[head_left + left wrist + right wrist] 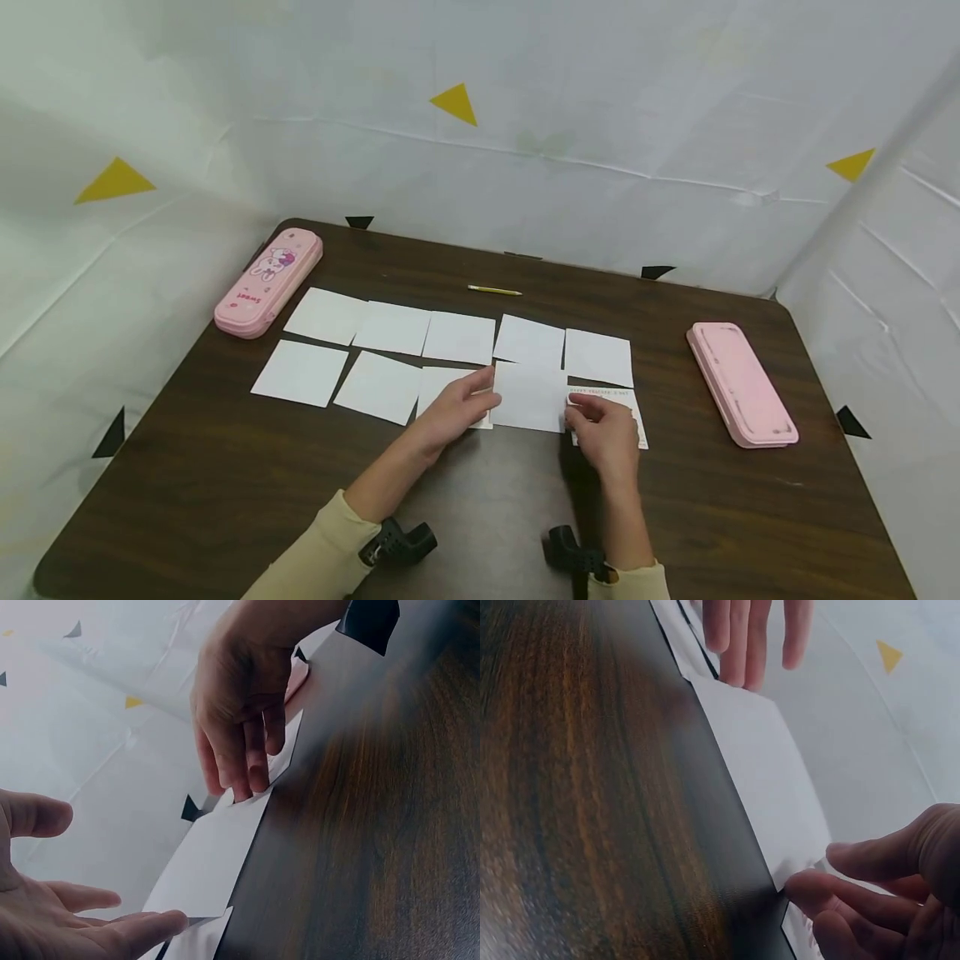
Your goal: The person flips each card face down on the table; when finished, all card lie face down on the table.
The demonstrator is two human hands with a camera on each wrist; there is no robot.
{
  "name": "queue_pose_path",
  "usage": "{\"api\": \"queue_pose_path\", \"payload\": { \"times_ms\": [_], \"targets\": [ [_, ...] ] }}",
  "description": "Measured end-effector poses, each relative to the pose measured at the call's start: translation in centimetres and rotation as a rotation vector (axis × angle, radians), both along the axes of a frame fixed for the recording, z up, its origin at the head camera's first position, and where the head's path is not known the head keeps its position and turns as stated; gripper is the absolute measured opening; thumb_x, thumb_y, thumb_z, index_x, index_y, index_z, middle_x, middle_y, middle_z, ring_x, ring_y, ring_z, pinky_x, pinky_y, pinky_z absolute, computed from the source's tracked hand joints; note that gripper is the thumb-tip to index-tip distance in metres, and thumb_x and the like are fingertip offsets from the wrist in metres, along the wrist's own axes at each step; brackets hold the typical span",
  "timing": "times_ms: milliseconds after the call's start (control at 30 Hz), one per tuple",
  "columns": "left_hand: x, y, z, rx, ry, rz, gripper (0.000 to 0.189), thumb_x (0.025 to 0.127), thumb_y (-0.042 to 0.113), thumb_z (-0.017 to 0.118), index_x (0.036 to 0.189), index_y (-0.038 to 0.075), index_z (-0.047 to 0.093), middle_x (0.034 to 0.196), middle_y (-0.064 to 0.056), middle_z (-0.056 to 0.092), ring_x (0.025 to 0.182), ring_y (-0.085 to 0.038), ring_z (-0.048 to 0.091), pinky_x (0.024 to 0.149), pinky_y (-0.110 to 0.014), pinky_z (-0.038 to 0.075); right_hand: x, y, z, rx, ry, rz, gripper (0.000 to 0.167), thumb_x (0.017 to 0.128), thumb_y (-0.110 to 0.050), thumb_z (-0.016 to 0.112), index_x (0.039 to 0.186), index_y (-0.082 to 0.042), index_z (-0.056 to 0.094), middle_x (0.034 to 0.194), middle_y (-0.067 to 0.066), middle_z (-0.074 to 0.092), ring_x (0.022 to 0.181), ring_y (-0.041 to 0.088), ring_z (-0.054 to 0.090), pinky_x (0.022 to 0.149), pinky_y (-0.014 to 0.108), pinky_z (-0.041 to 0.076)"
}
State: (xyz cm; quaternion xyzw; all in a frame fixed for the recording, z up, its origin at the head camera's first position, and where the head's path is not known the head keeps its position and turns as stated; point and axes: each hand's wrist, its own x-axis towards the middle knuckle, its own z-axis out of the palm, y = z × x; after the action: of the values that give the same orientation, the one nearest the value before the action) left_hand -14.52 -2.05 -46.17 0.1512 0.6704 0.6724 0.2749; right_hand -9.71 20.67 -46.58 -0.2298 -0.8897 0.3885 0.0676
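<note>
Between the hands is a white card [529, 396] in the front row, overlapping its neighbours. My right hand [606, 433] pinches its right edge, thumb and forefinger close together there in the right wrist view. My left hand [453, 410] has its fingers extended, the fingertips right at the card's left edge; its thumb stands apart in the left wrist view. Under the left hand lies another white card [435, 387], partly hidden. Beneath the right hand is a card with small printed lettering [626, 400], largely covered by the fingers.
More white cards [459, 337] lie in two rows on the dark wooden table [480, 517]. A yellow pencil [495, 290] lies behind them. Pink pencil cases stand at the left [268, 283] and right [742, 385]. White sheeting [600, 100] encloses the table's back and sides.
</note>
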Motion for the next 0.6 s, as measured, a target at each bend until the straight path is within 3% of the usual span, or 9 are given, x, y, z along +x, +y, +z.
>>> {"api": "queue_pose_path", "payload": {
  "times_ms": [367,600],
  "targets": [
    [-0.70,0.20,-0.44,-0.020,-0.059,-0.017,0.062,0.100,0.025,0.053,0.153,0.004,0.029,0.153,-0.021,0.036,0.137,-0.031,0.041,0.107,-0.045,0.039,0.10,0.33,0.33,0.081,-0.040,0.025,0.024,0.091,-0.018,0.065,0.109,-0.007,0.076,0.095,0.013,0.074,0.084,0.026,0.070,0.067,0.037,0.048],
    [-0.79,0.11,-0.61,-0.021,-0.044,-0.029,0.062,0.101,0.027,0.052,0.153,0.002,0.029,0.152,-0.023,0.035,0.137,-0.033,0.041,0.106,-0.045,0.040,0.06,0.07,0.64,0.093,-0.083,0.009,0.025,0.092,-0.018,0.065,0.112,-0.008,0.075,0.098,0.013,0.074,0.091,0.029,0.070,0.070,0.042,0.047]
  ]
}}
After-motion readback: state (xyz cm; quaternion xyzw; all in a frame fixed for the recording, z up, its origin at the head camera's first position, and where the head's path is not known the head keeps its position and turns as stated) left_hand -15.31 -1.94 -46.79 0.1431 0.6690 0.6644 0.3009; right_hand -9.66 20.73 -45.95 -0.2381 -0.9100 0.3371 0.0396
